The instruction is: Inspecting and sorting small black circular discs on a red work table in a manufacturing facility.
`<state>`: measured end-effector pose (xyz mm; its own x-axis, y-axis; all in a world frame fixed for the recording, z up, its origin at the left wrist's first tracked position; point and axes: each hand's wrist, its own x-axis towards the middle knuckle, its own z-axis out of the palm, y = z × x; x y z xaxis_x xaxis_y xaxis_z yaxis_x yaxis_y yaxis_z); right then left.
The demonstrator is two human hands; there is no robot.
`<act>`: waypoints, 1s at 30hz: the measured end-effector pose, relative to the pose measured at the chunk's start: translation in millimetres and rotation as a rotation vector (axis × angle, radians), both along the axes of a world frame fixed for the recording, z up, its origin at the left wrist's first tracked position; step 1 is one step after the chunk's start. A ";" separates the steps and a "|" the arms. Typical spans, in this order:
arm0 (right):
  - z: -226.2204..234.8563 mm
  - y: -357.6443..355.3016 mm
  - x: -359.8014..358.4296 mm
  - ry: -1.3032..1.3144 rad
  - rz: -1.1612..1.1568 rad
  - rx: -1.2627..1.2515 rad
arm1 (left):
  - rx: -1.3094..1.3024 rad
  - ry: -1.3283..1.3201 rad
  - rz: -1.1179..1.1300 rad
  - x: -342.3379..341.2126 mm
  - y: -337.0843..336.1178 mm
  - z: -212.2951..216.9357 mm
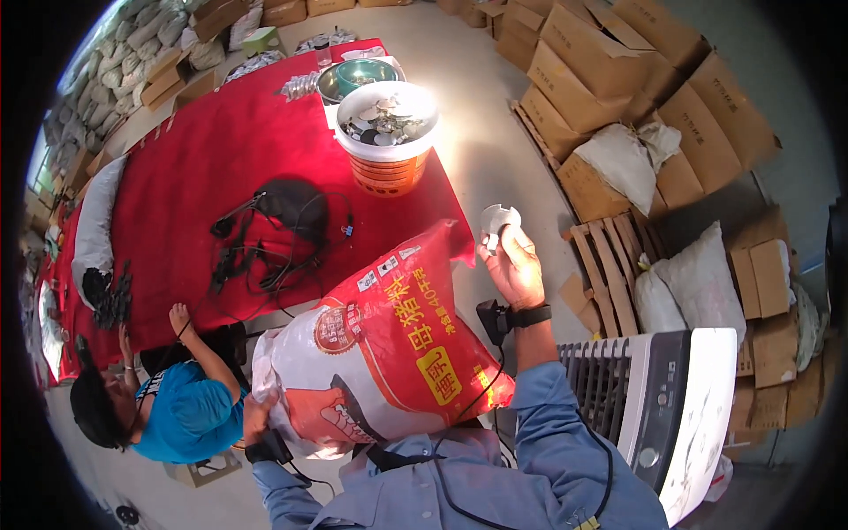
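Note:
My right hand is raised beyond the table's right corner, fingers closed on a thin, round, silvery disc with a notch in its edge. A large red and white woven sack leans between my body and the table. At its left side, my left hand grips the bunched white edge of the sack. What lies inside the sack is hidden. Farther off, a white and orange bucket on the table holds many similar flat pieces, some silvery and some dark.
A red-covered table carries black cables, a teal bowl and a white sack. A person in blue sits at left. An air cooler stands at right, with stacked cartons and a wooden pallet beyond.

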<state>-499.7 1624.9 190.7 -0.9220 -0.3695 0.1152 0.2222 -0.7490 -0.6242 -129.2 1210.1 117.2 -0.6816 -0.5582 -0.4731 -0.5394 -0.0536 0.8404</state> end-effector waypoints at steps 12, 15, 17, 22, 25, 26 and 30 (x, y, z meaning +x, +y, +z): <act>44.0 -4.2 -49.5 0.173 0.185 -0.303 | 0.090 -0.064 0.115 45.8 25.3 -36.2; 53.4 -3.8 -49.1 0.107 0.191 -0.385 | 0.191 -0.094 0.134 39.7 41.5 -12.4; 58.2 -2.6 -48.6 0.095 0.200 -0.404 | 0.256 -0.136 0.142 39.1 43.7 -7.4; 64.5 -12.8 -47.9 -0.086 0.255 -0.461 | -0.149 0.113 0.305 97.9 31.5 -36.4; 58.1 -18.7 -48.0 -0.185 0.196 -0.354 | -0.088 0.117 0.246 78.4 42.7 11.6; 54.5 -23.6 -50.6 -0.177 0.208 -0.350 | 0.000 0.040 0.246 73.7 51.1 36.2; 47.5 -39.9 -57.3 -0.181 0.012 0.089 | 0.002 0.088 0.387 134.3 42.4 -9.7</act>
<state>-557.0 1585.1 238.2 -0.9202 -0.3818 -0.0860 0.3454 -0.6891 -0.6371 5.1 1252.4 107.5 -0.4593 -0.7807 -0.4237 -0.4051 -0.2405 0.8821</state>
